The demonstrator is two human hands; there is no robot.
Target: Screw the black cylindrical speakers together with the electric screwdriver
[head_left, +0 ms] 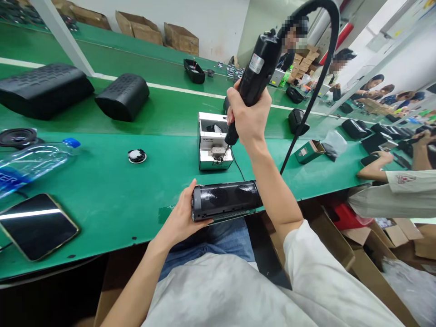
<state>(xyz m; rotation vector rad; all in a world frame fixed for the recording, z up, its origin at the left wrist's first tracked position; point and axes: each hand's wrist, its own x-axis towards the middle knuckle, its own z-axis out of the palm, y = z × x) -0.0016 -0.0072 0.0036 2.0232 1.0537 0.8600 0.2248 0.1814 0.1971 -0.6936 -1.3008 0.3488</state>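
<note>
My right hand is wrapped round a black electric screwdriver, which slants down to the left. Its tip meets the front of a small screw feeder, a silver and dark box standing on the green bench. A thick black cable loops up from the tool's top and down past my forearm. My left hand grips the left end of a long black speaker housing, thumb above and fingers beneath. The housing lies on its side at the bench's front edge. Whether a screw sits on the tip is too small to tell.
A round white-and-black part, a phone and a plastic bottle lie on the left of the bench. Black speaker shells stand farther back. Toward the right are a green box and co-workers; cardboard boxes stand below.
</note>
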